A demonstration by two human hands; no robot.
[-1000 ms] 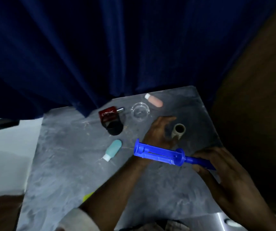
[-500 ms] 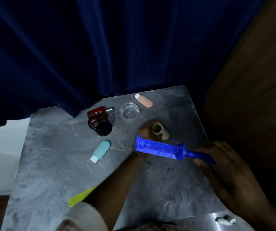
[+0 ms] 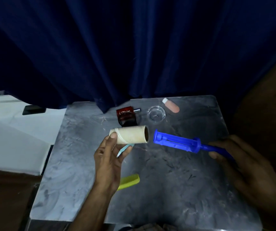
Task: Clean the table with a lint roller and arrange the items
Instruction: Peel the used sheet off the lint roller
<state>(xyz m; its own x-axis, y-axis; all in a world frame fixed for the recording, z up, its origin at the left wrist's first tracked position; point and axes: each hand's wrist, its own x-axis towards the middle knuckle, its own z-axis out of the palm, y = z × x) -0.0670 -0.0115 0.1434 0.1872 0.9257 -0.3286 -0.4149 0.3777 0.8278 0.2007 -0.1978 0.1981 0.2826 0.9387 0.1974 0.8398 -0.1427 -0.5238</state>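
My left hand [image 3: 108, 157] holds the paper roll [image 3: 128, 135] above the tabletop [image 3: 175, 189], fingers [image 3: 113, 135] curled around its closed end. My right hand [image 3: 244, 165] grips the blue roller handle [image 3: 180, 142], its bare spindle pointing at the roll's open mouth with a gap between. If I misalign them, the cardboard could crumple or slip from my light grip. The glass dish [image 3: 156, 115] looks empty apart from a speck or two.

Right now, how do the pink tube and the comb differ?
The pink tube is rounded with a white cap, at the table's far edge; the comb is flat, yellow-green and toothed, near the left wrist, partly hidden. Both lie flat on the table, untouched.
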